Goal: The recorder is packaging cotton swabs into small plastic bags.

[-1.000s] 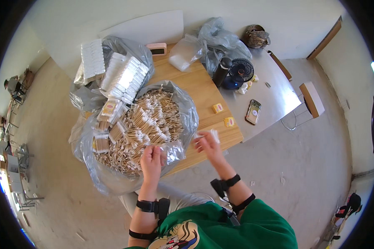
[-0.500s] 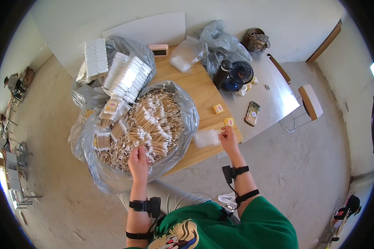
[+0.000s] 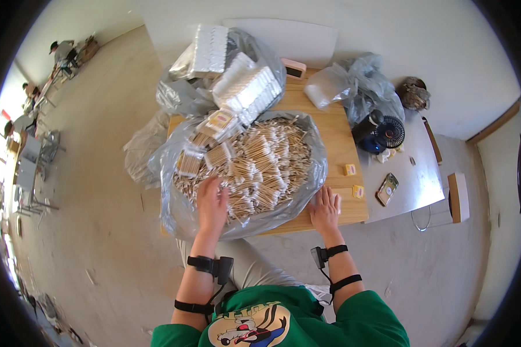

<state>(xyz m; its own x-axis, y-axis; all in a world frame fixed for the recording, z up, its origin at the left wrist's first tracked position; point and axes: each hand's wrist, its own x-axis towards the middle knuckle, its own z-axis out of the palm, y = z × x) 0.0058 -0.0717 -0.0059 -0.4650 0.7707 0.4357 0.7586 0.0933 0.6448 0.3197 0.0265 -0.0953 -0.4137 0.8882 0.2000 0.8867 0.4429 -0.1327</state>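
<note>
A grey plastic bag [image 3: 318, 151] lies spread wide on the wooden table, full of loose cotton swabs [image 3: 266, 156] with light stems and white tips. My left hand [image 3: 212, 202] is over the near left part of the heap, fingers apart, with nothing visible in them. Beside the bag's right rim, my right hand [image 3: 325, 209] lies palm down at the table's near edge, fingers stretched out. Clear film shows faintly next to it, mostly hidden. Packed swab bundles [image 3: 189, 163] rest on the heap's left side, below a small packet with a yellow label [image 3: 220, 120].
Stacks of white wrapped packs [image 3: 252, 89] stand behind the heap. Two small yellow-and-white label stacks [image 3: 350, 169] sit on the wooden table [image 3: 344, 139]. On the metal table to the right are a phone [image 3: 386, 189], a fan [image 3: 389, 132] and a dark bottle [image 3: 369, 122]. People sit far left.
My view has shifted, so the tables appear farther right. My right hand has gone from pinching at the clear bags to lying flat. My left hand's fingers have spread over the swabs.
</note>
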